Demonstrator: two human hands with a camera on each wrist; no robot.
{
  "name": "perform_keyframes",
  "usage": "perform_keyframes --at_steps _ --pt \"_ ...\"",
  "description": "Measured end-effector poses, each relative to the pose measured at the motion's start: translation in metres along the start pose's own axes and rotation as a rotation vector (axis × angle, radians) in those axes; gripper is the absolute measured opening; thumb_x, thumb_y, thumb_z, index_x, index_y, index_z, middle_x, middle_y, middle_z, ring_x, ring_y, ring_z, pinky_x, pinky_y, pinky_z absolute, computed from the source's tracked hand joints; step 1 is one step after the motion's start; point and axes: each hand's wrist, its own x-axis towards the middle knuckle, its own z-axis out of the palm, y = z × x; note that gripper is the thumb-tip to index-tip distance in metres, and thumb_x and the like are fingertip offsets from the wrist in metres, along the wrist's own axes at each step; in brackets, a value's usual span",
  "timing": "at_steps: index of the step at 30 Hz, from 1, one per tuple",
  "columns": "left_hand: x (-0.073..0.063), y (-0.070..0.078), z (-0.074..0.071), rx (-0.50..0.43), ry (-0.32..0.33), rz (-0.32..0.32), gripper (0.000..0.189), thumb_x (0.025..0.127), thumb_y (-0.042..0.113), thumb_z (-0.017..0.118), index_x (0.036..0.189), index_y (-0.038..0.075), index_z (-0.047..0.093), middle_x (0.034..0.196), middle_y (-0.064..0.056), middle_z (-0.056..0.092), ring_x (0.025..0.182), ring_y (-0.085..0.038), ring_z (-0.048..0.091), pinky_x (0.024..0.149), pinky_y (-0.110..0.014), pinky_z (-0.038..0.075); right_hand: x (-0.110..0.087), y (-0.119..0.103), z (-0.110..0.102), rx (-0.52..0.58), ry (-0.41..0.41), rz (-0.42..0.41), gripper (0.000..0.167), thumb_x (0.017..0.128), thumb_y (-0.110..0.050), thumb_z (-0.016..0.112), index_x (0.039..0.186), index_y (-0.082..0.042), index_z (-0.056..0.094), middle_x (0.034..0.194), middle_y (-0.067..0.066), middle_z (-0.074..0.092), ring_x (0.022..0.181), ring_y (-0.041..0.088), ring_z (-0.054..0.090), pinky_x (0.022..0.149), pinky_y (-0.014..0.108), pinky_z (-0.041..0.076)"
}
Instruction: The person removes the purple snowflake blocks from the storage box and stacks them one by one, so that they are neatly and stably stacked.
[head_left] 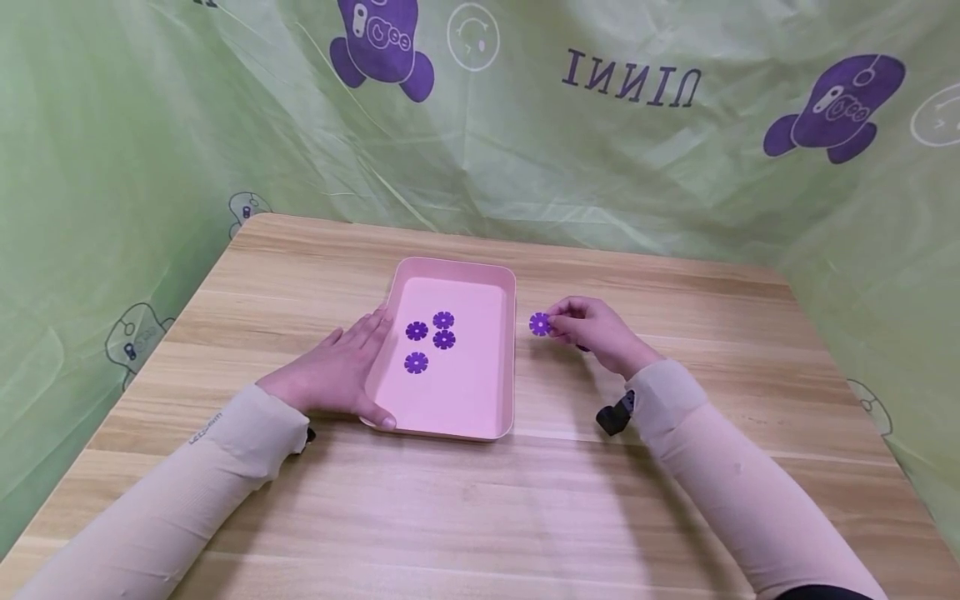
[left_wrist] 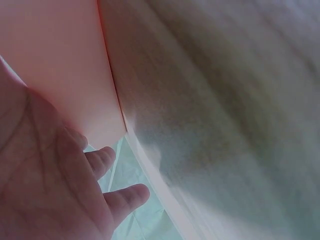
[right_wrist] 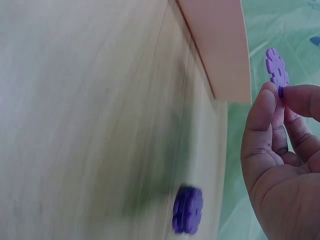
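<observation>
Between thumb and fingertips, my right hand (head_left: pixel 600 332) pinches a purple snowflake disc (head_left: pixel 539 324), just right of the pink tray (head_left: pixel 507 367). The right wrist view shows this notched disc (right_wrist: pixel 276 67) held edge-up above the table. Below that hand, a small stack of purple discs (right_wrist: pixel 187 210) sits on the wood, mostly hidden by the hand in the head view. My left hand (head_left: pixel 341 367) rests along the tray's left side, fingers extended and thumb at the near corner. Inside the tray lie several purple discs (head_left: pixel 416 362), flat on its floor toward the left.
The wooden table (head_left: pixel 465 508) carries the tray near its middle. A green printed curtain (head_left: pixel 525 167) hangs behind the table and along both sides. A black strap piece (head_left: pixel 615 417) sticks out at the right wrist.
</observation>
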Motion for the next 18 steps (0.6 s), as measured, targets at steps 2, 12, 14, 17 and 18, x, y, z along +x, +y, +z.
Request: perform_keyframes --at_steps 2,12,14,17,18 --pt "0.0 0.0 0.0 -0.001 0.0 0.001 0.155 0.062 0.082 0.079 0.161 -0.009 0.002 0.17 -0.025 -0.007 0.155 -0.047 0.004 0.12 -0.069 0.012 -0.001 0.002 -0.005 -0.007 0.007 0.008 0.019 0.104 -0.002 0.055 0.118 0.01 0.06 0.103 0.008 0.069 0.091 0.017 0.065 0.084 0.027 0.057" --pt "0.0 0.001 -0.001 -0.004 -0.001 0.0 0.154 0.062 0.081 0.079 0.161 -0.008 0.003 0.17 -0.025 -0.006 0.155 -0.047 0.004 0.12 -0.069 0.012 -0.004 0.01 -0.022 0.011 0.018 0.022 0.027 0.105 -0.002 0.054 0.126 0.014 0.054 0.107 0.012 0.066 0.094 0.015 0.065 0.088 0.026 0.057" --pt "0.0 0.001 -0.001 -0.004 -0.001 -0.001 0.154 0.062 0.081 0.079 0.161 -0.008 0.002 0.17 -0.025 -0.006 0.155 -0.047 0.004 0.12 -0.069 0.012 -0.006 0.01 -0.025 0.009 0.022 0.024 0.028 0.105 -0.002 0.054 0.127 0.014 0.053 0.108 0.013 0.065 0.093 0.015 0.064 0.087 0.026 0.058" --pt "0.0 0.001 -0.001 -0.006 -0.002 -0.005 0.154 0.062 0.082 0.079 0.161 -0.008 0.002 0.17 -0.024 -0.006 0.155 -0.046 0.004 0.12 -0.069 0.011 -0.007 0.01 -0.029 0.009 0.028 0.029 0.028 0.105 -0.001 0.053 0.128 0.015 0.052 0.109 0.014 0.064 0.092 0.013 0.064 0.086 0.024 0.057" --pt "0.0 0.001 -0.001 -0.006 -0.003 -0.005 0.154 0.062 0.082 0.079 0.161 -0.008 0.002 0.17 -0.024 -0.006 0.155 -0.046 0.004 0.12 -0.069 0.011 -0.008 0.011 -0.03 0.012 0.03 0.032 0.029 0.105 -0.001 0.053 0.128 0.015 0.052 0.11 0.014 0.064 0.092 0.013 0.064 0.086 0.024 0.057"
